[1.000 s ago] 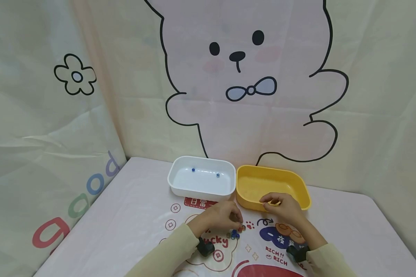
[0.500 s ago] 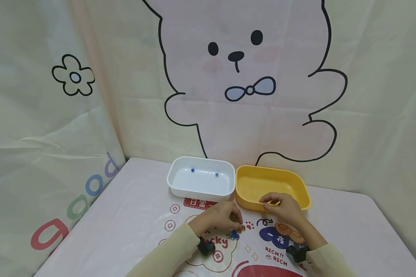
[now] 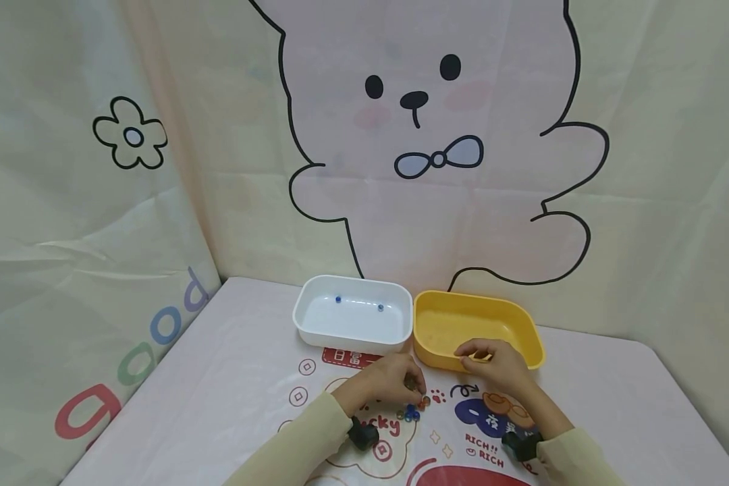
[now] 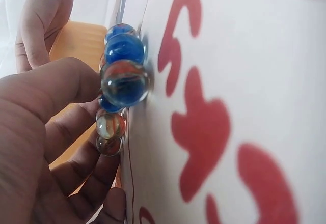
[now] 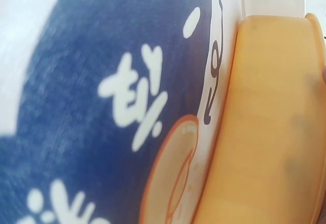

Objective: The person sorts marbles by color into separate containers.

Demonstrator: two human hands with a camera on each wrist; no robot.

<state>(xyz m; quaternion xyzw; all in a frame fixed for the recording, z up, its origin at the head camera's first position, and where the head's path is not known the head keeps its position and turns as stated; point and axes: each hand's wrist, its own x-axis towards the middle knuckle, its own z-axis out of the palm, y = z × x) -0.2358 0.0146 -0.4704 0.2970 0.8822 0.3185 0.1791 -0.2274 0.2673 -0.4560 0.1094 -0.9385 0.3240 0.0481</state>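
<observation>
My left hand (image 3: 395,379) is low over a cluster of glass marbles (image 3: 410,412) on the table. In the left wrist view its thumb and curled fingers bracket several marbles (image 4: 125,83), blue and orange-swirled, with the fingertips against them; some contact is hidden. My right hand (image 3: 497,364) hovers at the near rim of the yellow tray (image 3: 431,361), fingers loosely bent, thumb and index apart, nothing seen between them. The right wrist view shows mostly the tray's side (image 5: 265,117), with barely a sliver of that hand.
Left of the yellow tray, touching or nearly so, stands a white tray (image 3: 352,337) holding two small blue marbles (image 3: 338,299). Printed drawings cover the tablecloth (image 3: 607,391). A curtain with a bear drawing (image 3: 425,223) hangs behind the table.
Both hands keep nearly the same place and pose. The view shifts very slightly; the marbles and trays look unmoved.
</observation>
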